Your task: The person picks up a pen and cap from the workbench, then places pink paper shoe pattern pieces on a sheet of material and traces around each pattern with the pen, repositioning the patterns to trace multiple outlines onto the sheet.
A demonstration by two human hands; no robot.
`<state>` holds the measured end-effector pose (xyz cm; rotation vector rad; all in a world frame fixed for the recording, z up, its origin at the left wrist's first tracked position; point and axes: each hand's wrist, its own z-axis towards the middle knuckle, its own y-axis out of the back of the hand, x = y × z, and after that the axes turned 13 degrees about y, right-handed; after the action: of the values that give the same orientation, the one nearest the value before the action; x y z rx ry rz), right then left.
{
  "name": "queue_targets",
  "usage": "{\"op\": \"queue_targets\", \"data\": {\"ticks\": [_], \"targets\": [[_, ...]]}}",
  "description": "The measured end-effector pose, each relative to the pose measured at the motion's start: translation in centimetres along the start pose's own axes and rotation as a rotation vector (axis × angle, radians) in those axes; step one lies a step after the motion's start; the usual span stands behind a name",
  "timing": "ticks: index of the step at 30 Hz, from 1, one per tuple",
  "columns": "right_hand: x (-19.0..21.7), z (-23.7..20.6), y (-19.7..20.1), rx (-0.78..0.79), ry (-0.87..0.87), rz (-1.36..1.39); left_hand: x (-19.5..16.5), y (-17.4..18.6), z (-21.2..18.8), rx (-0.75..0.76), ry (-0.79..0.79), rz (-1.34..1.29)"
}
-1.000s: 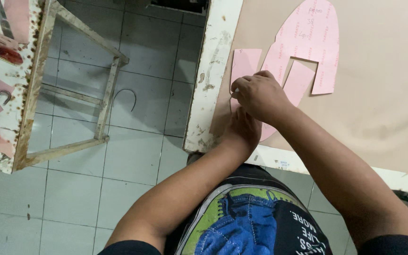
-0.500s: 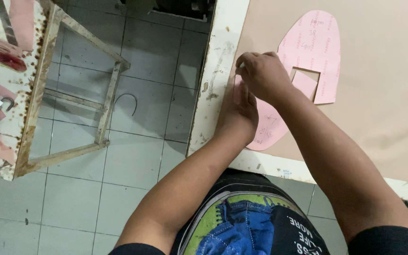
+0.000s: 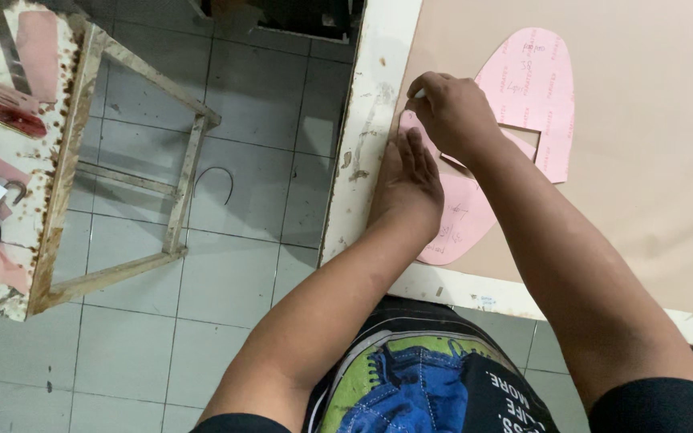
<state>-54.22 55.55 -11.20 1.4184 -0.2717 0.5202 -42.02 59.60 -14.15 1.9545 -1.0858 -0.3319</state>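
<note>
On the brown board (image 3: 627,160), her left hand (image 3: 411,180) lies flat on the pink pattern (image 3: 535,88); right hand (image 3: 451,112) pinches a small white marker (image 3: 419,94).

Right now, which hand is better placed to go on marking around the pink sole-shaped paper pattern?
Probably the right hand: it pinches a small white marker at the pink sole-shaped paper pattern edge. The left hand lies flat, pressing the pattern onto the brown board.

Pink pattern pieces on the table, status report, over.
Left hand flat on lower pink piece. Right hand pinching something small, unclear. Upper pink piece lies on tan sheet. Nothing obstructing.
</note>
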Motion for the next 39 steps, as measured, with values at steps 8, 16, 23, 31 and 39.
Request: {"op": "queue_targets", "data": {"ticks": [8,16,23,31,39], "targets": [[-0.8,-1.3,0.9,-0.04,0.029,0.117,1.8,2.3,-2.1,-0.091,0.079,-0.234],[-2.8,-3.6,2.9,-0.025,-0.12,-0.023,2.1,2.5,-2.6,-0.126,0.098,-0.173],[-3.3,-4.5,2.5,-0.042,-0.146,-0.024,2.6,2.9,-3.1,-0.094,0.091,-0.231],[-2.8,-5.9,1.3,-0.19,-0.133,0.057,3.1,2.6,-3.2,-0.083,0.094,-0.338],[0.9,-10.6,-0.1,-0.156,-0.11,0.104,3.1,2.3,-3.0,-0.072,0.103,-0.373]]}}
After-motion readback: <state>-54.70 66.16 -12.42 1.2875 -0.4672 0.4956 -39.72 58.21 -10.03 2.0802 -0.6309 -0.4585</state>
